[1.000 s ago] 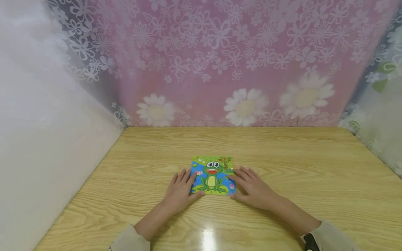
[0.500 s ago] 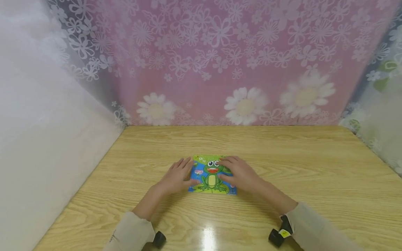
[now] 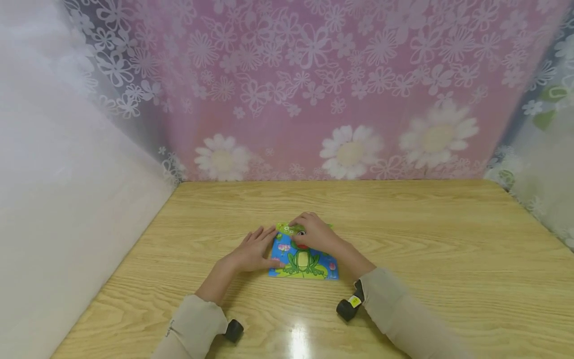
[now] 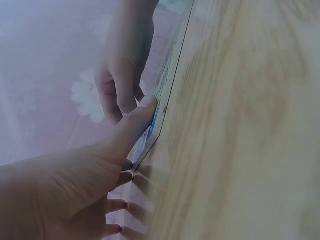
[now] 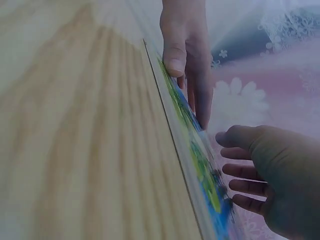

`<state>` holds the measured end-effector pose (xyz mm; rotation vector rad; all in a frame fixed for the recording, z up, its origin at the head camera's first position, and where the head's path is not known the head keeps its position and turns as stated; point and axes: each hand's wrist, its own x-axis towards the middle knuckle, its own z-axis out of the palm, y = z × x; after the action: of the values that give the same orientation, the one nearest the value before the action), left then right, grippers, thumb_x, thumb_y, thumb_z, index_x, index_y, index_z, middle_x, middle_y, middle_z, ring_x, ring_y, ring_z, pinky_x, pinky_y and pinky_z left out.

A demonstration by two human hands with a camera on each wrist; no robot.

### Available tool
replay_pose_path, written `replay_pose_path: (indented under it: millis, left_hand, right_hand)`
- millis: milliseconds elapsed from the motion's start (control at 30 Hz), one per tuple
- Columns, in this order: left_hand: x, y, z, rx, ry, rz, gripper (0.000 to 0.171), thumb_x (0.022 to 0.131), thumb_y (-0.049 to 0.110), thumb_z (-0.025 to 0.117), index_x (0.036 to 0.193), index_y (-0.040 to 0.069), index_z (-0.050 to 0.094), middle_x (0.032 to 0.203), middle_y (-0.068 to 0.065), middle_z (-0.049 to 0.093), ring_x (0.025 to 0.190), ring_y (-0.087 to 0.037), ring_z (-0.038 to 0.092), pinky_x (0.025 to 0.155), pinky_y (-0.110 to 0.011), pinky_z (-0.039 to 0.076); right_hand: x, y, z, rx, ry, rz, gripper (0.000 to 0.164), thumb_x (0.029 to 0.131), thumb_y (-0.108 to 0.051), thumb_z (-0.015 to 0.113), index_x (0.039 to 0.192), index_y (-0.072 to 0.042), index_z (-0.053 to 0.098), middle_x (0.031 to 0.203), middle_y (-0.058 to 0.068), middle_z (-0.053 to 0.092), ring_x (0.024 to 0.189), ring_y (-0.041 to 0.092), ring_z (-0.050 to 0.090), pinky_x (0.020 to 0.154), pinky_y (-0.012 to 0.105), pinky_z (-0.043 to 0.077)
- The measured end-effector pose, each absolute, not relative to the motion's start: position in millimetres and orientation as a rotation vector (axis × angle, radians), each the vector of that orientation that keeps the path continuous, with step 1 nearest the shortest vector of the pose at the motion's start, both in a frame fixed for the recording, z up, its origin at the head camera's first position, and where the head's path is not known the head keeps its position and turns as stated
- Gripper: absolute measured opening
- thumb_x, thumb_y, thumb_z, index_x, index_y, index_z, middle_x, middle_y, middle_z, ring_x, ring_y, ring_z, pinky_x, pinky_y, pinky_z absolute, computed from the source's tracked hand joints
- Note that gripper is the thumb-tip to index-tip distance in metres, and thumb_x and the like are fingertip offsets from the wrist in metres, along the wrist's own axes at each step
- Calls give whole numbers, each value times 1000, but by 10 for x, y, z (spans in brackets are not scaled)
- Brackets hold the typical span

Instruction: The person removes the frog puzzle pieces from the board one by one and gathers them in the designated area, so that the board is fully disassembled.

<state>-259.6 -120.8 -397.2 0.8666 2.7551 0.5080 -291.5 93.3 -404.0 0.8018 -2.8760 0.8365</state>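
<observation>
A flat frog picture (image 3: 303, 259) lies near the middle of a wood-grained table (image 3: 426, 219), its printed face up and its pale edge visible in the wrist views. The left hand (image 3: 251, 253) is at its left side: the thumb rests on the near-left part of the face, while the other fingers, spread and nearly straight, reach down beside the left edge. The right hand (image 3: 317, 233) is over the far part, covering some of the frog's face; its fingers are bent and set apart from the thumb, pinching nothing that can be seen. Whether its fingertips touch the surface cannot be told. Both forearms wear beige sleeves (image 3: 399, 311), with a black device at the left wrist (image 3: 234, 330) and another at the right wrist (image 3: 347, 310). A pink flowered curtain (image 3: 278, 99) hangs beyond the far table edge.
</observation>
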Motion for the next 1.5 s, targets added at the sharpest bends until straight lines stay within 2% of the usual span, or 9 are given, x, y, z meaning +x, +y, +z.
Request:
replay_pose_path:
  millis: [267,533,767,1033,1500]
  left_hand:
    - [-2616,-1200,-4014,876,2770,490,91,81,55,61,146,5,21,151,-9,14,135,-37,7,105,-55,7]
    - [-2624,-1197,-4023,893,2764,488,90,81,56,60,146,6,22,151,-7,15,136,-36,6,105,-55,6]
    - [-2636,-1229,-4019,870,2767,507,90,81,56,60,146,7,23,151,-6,16,136,-36,6,105,-55,6]
    - [-2614,-1233,-4021,849,2766,529,88,81,56,61,146,9,24,150,-15,12,134,-42,1,98,-66,0]
    - [-2610,-1237,-4019,837,2763,521,89,81,57,59,147,10,23,151,-14,12,135,-40,1,99,-65,-1]
  right_hand:
    - [-3000,862,-4179,711,-2863,677,27,86,-29,66,108,-14,66,109,4,55,101,23,47,85,38,43]
    - [-2971,828,-4223,699,-2752,619,19,86,-24,65,100,-12,66,99,4,55,95,23,48,84,36,41]
    - [-2987,798,-4232,706,-2695,656,15,86,-21,63,97,-12,65,98,4,54,93,23,47,83,37,41]
    - [-2993,798,-4254,679,-2712,741,12,86,-19,63,96,-12,64,99,4,55,97,25,47,86,40,39]
    - [-3028,800,-4290,715,-2707,772,15,86,-18,63,98,-9,63,101,5,54,98,25,46,89,40,37]
